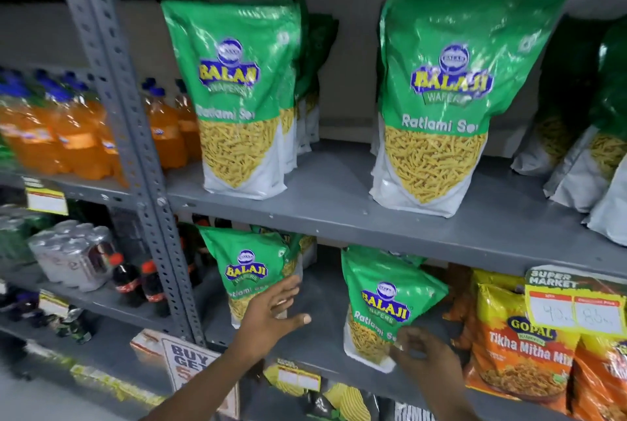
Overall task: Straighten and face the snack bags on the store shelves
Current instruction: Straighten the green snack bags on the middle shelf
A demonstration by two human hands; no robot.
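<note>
The grey steel shelving [339, 210] carried the stock on several levels. On the upper shelf [325, 190] two large green Balaji Ratlami Sev bags stood upright and faced forward: the left large bag [237, 98] with more bags lined behind it, and the right large bag [437, 98] well apart from it. Further green bags [583, 149] leaned at the right edge of that shelf. Orange drink bottles [68, 135] occupied the bay to the left of the slotted upright [115, 98].

On the lower shelf [315, 329], the left small bag [247, 274] stood roughly upright, front outward. The right small bag [383, 305] was tilted, its top leaning toward the left. Orange Gopal Tikha Mitha Mix bags [522, 349] stood just beside it on the right, below a price tag [573, 305].

The left hand [271, 312] was spread, fingers extended, lying against the lower front of the left small bag. The right hand [424, 352] had its grip pinching the lower right corner of the right small bag.
</note>
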